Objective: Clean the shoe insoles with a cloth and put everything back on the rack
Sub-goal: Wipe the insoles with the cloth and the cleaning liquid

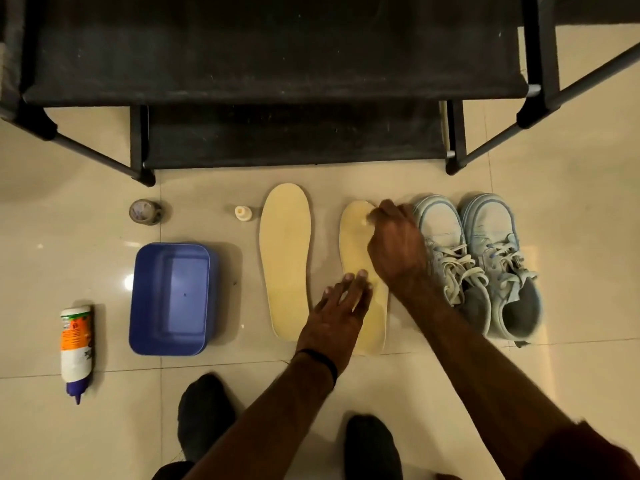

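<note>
Under both hands [332, 317] (left flat) lies one insole [356, 251], perhaps rubbed.

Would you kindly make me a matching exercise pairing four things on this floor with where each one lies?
Things:
1. blue tub
2. white bottle
3. pair of sneakers
4. tape roll

Places:
A. far right, beside the insole being worked on
B. far left, lying on its side
C. near the rack's left front leg
D. between the bottle and the two insoles

Pairs: 1-D, 2-B, 3-A, 4-C
</note>
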